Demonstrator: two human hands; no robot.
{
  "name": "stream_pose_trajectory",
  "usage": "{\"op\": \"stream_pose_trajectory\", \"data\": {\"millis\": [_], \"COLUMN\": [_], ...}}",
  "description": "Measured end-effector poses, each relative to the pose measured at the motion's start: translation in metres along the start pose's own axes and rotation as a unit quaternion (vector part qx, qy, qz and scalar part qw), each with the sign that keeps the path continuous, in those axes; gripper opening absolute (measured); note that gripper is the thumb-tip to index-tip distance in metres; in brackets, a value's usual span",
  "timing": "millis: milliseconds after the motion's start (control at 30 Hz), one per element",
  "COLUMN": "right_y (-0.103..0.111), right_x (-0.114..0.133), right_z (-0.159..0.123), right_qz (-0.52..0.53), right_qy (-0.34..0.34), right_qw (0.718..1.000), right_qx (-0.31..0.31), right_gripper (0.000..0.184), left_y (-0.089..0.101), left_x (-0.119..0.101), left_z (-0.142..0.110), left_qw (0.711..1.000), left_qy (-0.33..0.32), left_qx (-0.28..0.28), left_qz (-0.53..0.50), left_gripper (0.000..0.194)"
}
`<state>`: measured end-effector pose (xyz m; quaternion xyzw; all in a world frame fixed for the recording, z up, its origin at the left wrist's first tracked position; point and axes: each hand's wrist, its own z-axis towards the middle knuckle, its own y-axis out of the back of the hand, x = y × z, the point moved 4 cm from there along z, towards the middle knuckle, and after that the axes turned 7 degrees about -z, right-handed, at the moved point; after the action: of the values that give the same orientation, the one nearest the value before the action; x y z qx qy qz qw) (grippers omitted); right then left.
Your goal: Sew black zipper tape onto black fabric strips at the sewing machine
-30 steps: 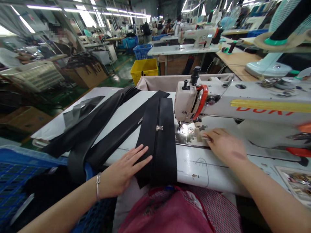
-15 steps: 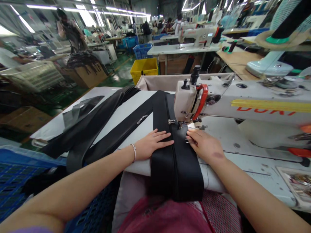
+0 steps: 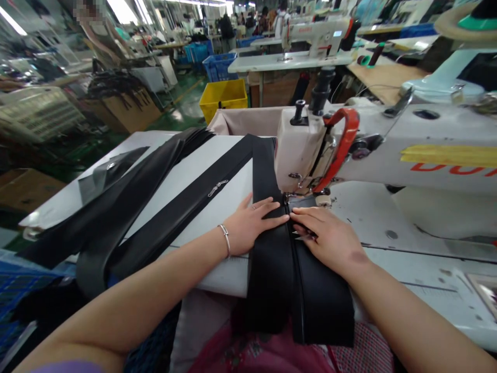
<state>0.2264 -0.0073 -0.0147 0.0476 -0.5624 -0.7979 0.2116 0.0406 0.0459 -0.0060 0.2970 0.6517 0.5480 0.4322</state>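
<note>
A black strip with a zipper (image 3: 297,280) along its middle runs under the needle area of the sewing machine (image 3: 301,160), and its near end hangs over the table edge. My left hand (image 3: 254,223) lies flat on the strip's left half, fingers spread, just in front of the presser foot (image 3: 287,199). On the right half rests my right hand (image 3: 330,233), its index finger stretched toward the zipper line and its other fingers curled. Thin pointed metal blades, apparently thread snips (image 3: 301,237), stick out from under those curled fingers.
Left on the white table lie a black strip with a zipper pull (image 3: 217,188) and several more black strips (image 3: 143,191). A blue crate (image 3: 23,285) stands at lower left. Behind are a fabric-lined bin (image 3: 248,122), a yellow crate (image 3: 223,98) and another sewing machine (image 3: 316,36).
My view has shifted closer to the machine. My right hand has moved inward over the strip, nearer my left hand, and the strip's two halves have spread apart at the near end.
</note>
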Motion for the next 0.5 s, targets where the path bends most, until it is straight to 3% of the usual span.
{"op": "stream_pose_trajectory", "data": {"millis": [167,300,500], "right_y": [-0.002,-0.003,-0.003], "right_x": [0.001,0.001,0.000], "right_z": [0.002,0.006,0.006], "right_qz": [-0.021,-0.042,-0.045], "right_qy": [-0.025,-0.035,-0.044], "right_qw": [0.999,0.998,0.998], "right_qx": [0.009,0.021,0.030], "right_gripper": [0.032,0.037,0.037], "left_y": [0.002,0.004,0.002], "left_x": [0.008,0.015,0.004], "left_z": [0.004,0.010,0.004], "left_qw": [0.999,0.999,0.998], "left_qy": [0.001,-0.009,-0.046], "left_qx": [0.030,0.023,0.022], "left_qz": [-0.022,-0.020,-0.026], "left_gripper": [0.070,0.067,0.075]}}
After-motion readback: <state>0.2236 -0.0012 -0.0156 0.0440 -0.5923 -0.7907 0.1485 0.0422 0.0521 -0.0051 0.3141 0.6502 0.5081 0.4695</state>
